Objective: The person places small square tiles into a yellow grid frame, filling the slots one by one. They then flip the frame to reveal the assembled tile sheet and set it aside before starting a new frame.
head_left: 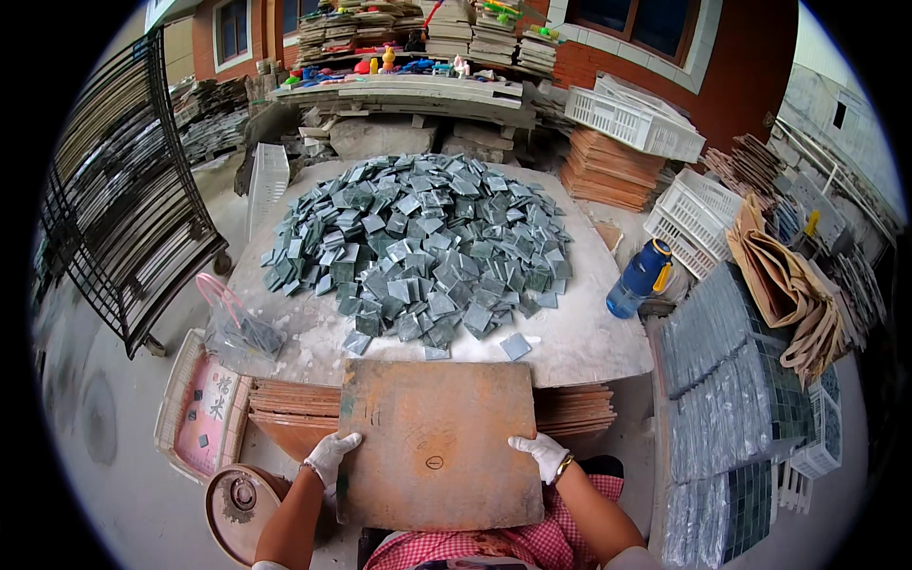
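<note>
A square brown board, worn and marked with a small circle, lies across my lap, its far edge overlapping the table's front edge. Its left side is in the grip of my white-gloved left hand, thumb on top and fingers hidden beneath. On the opposite side my right hand, gloved too, holds it the same way. Just beyond the board, a large heap of small grey-green square tiles covers much of the pale table. One loose tile lies close to the board's far edge.
A blue bottle stands at the table's right edge, a plastic bag at its left. Stacked boards sit under the front. Wrapped tile stacks rise on the right; a brown bucket and shallow crate stand left.
</note>
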`<state>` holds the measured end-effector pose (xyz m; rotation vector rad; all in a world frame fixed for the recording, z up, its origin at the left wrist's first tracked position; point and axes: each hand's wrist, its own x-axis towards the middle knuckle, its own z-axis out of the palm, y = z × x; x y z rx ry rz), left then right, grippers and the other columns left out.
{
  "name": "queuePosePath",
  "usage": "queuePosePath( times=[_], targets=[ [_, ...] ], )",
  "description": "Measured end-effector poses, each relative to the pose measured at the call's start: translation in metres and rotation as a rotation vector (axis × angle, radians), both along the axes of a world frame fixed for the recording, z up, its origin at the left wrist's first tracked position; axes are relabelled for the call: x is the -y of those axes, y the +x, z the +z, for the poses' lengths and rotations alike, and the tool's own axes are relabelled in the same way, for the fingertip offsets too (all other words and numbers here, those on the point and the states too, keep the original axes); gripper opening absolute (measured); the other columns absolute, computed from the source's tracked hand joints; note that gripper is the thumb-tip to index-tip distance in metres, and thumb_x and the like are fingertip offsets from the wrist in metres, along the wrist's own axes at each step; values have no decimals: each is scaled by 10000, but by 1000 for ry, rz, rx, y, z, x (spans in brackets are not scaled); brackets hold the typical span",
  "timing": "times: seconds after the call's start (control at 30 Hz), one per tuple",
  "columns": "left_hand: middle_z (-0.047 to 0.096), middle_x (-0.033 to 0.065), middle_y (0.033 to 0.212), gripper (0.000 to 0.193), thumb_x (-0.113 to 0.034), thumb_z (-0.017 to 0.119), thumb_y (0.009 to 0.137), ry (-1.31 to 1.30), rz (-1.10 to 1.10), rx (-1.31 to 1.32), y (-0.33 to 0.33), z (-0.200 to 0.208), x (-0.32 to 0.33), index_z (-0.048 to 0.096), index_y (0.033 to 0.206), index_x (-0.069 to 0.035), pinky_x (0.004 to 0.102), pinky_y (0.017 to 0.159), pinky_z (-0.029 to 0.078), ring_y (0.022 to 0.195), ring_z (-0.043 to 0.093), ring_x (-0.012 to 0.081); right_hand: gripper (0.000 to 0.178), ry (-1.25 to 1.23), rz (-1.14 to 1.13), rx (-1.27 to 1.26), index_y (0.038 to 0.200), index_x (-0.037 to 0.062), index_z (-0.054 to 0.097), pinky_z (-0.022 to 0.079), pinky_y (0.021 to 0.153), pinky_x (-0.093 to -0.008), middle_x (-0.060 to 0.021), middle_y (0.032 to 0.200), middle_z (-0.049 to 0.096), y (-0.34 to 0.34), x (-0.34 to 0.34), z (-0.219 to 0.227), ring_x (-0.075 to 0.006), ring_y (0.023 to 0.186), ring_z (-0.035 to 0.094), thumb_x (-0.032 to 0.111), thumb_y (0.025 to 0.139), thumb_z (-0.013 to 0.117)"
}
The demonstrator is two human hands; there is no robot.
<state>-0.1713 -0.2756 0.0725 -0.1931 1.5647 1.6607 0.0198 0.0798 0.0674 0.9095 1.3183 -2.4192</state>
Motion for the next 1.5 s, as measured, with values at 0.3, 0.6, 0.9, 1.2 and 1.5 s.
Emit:
queuePosePath(
  times=[0.3,0.6,0.9,1.2,1.5],
  targets=[
    [646,27,1003,284,-157,626,876,192,7,-667,-29,86,-21,617,1092,28,275,822,470,886,587,124,385,469,-145,-453,1125,-4,605,451,867,-271,-27,1066,644,-22,-24,85,-117,948,569,154,806,750],
    [656,111,1100,270,-87,599,826,-6,-351,-1560,-35,92,-2,684,1081,-77,328,884,511,1023,639,238,288,1531,152,-987,1119,129,673,486,928,-316,-105,1186,619,-8,-59,90,-245,1059,611,91,878,519],
    [654,120,1062,341,-83,569,775,-404,-137,-1852,-16,-8,5,638,1109,-86,367,912,505,1019,631,291,214,2127,-54,-862,1029,183,665,488,924,-421,-93,1146,607,3,-34,-9,-276,1059,597,151,819,640],
    [622,103,1105,357,-84,541,789,-564,-290,-1838,-11,-36,11,582,1143,-86,390,924,491,1051,604,284,249,1990,77,-801,1072,137,636,489,913,-434,-132,1162,573,6,-29,-42,-314,1048,588,101,829,599],
    [601,116,1152,359,-147,638,754,-516,-333,-1835,-76,25,-66,590,1097,-48,432,998,384,1124,533,308,279,1898,254,-645,1067,27,626,416,988,-422,-133,1129,618,-87,-52,23,-305,1103,560,201,849,616]
  ],
)
